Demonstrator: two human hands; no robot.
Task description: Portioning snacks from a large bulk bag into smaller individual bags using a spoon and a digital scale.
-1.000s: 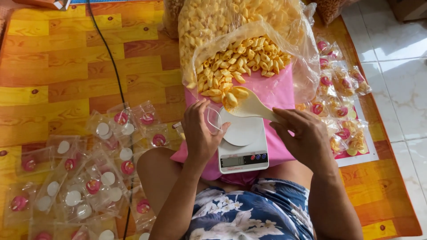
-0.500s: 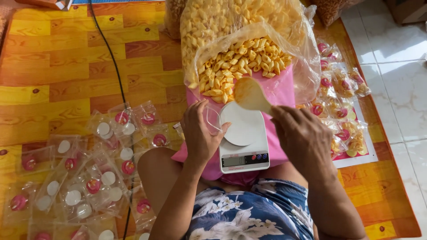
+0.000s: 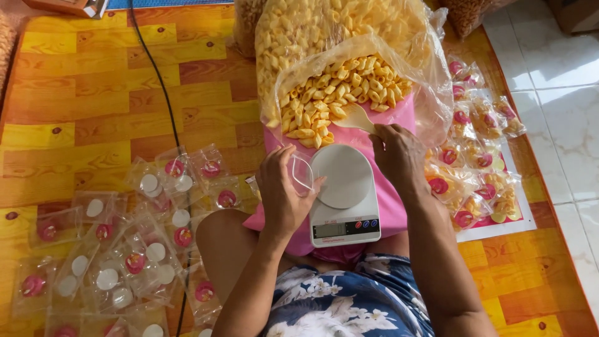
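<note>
Far left on the mat (image 3: 93, 93), a heap of empty pouches (image 3: 118, 249) lies spread toward the near left corner, a black cable (image 3: 163, 100) running across them. Next along, the left hand (image 3: 284, 196) is curled around a small clear pouch (image 3: 301, 173), pinching its mouth open just beside the scale (image 3: 345, 200), whose round white plate sits bare. Over the scale, the right hand (image 3: 398, 153) is closed on the handle of a pale scoop (image 3: 355, 115), its bowl pushed into the yellow snacks (image 3: 337, 97) spilling from the big bag (image 3: 349, 43) at the mat's far edge. Looks like the scooping step: loading up for a fill. The next move, by my read, calls for lifting a level scoopful and tipping it cleanly into that narrow pouch mouth. Far right, filled packets (image 3: 477, 162) pile along the mat's right edge.
</note>
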